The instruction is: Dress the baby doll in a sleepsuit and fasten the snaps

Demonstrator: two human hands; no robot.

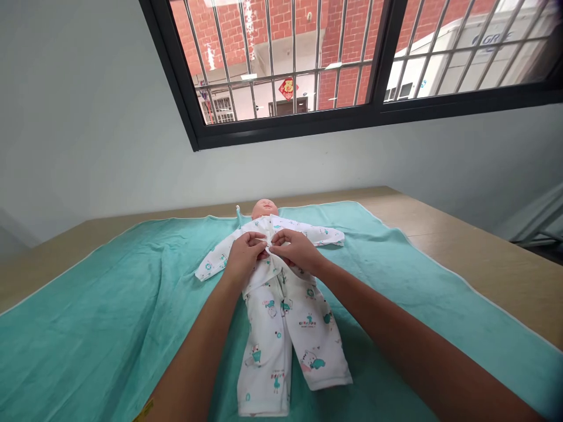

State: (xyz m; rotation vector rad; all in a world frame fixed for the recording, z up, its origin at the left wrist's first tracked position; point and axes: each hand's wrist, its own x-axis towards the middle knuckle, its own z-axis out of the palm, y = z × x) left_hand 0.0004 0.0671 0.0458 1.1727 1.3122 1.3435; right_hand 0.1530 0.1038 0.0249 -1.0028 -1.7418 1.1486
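A baby doll [264,208] lies on its back with its head toward the wall. It wears a white printed baby shirt [305,227] with the sleeves spread out to both sides, and white printed pants [268,328] with the legs toward me. My left hand [248,253] pinches one front edge of the shirt at the chest. Opposite it, my right hand [294,251] pinches the other edge, the fingertips of both hands nearly meeting. Whatever fastener lies between the fingers is too small to make out.
Under the doll a teal blanket [109,328] with a pale edge is spread over a wooden table [466,252], wrinkled on the left. Behind the table stands a pale wall [285,170] with a dark-framed, barred window [281,117]. Something metal [543,217] shows at the far right.
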